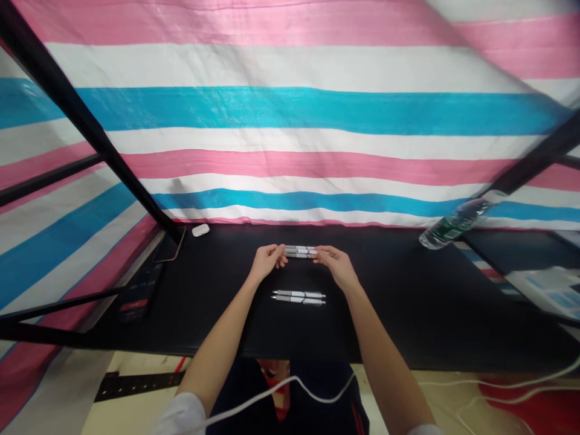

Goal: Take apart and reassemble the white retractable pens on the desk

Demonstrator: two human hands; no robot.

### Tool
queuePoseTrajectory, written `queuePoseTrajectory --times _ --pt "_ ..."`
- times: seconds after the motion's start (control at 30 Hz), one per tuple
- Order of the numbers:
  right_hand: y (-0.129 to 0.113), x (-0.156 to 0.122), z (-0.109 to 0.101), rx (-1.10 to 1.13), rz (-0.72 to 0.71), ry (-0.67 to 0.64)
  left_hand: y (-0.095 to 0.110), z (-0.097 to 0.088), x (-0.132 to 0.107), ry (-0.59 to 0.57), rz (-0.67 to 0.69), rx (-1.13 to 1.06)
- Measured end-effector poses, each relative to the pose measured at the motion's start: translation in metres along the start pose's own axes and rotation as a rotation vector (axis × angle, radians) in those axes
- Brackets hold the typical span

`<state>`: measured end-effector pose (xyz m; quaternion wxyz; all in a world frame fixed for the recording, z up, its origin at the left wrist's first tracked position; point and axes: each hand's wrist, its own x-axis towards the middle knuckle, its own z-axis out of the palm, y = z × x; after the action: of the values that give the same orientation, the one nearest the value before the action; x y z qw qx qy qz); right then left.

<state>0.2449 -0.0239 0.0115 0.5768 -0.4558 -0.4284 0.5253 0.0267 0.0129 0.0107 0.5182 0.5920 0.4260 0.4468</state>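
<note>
Several white-and-grey pens [299,251] lie side by side between my two hands, over the far part of the black table [203,314]. My left hand [268,261] pinches their grey ends, fingers closed. At the other ends, my right hand [335,264] has its fingers closed round the white barrels. I cannot tell whether the pens touch the tabletop. Nearer to me, two more pens [299,297] of the same look rest parallel on the table, their tips pointing left, with neither hand on them.
A clear plastic bottle [457,222] with a green label stands at the back right. A small white case [200,230] lies at the back left, near a phone [174,246] by the black frame. A white cable [294,379] crosses in front of my lap. Striped sheeting [290,109] hangs behind the table.
</note>
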Motion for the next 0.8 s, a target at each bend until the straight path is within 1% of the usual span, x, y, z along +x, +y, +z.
queuePoseTrajectory --times 0.1,0.2,0.27,0.37,0.43,0.57,0.63,0.8 --pt "0.0004 0.0001 -0.0007 0.017 0.003 0.021 0.0017 -0.0009 0.0001 0.007 0.038 -0.077" --pt "0.0025 0.0011 -0.0022 0.035 0.003 0.029 0.004 -0.0028 -0.0005 -0.016 0.094 -0.117" --pt "0.0041 0.0018 -0.003 0.035 0.003 0.031 0.0046 -0.0039 -0.0008 -0.022 0.088 -0.093" --pt "0.005 0.0023 -0.0032 0.03 0.003 0.043 0.0037 -0.0043 -0.0006 -0.01 0.036 -0.015" --pt "0.0043 0.0021 -0.003 0.034 0.006 0.053 0.0028 -0.0039 -0.0003 -0.003 0.021 0.0" --pt "0.0027 0.0018 -0.0032 0.057 0.022 0.066 0.0023 -0.0034 -0.0006 -0.04 0.069 -0.059" --pt "0.0032 0.0021 -0.0036 0.063 0.026 0.075 0.0025 -0.0036 -0.0009 -0.058 0.074 -0.045" --pt "0.0051 0.0024 -0.0038 0.057 0.021 0.077 0.003 -0.0042 -0.0007 -0.005 0.049 0.077"
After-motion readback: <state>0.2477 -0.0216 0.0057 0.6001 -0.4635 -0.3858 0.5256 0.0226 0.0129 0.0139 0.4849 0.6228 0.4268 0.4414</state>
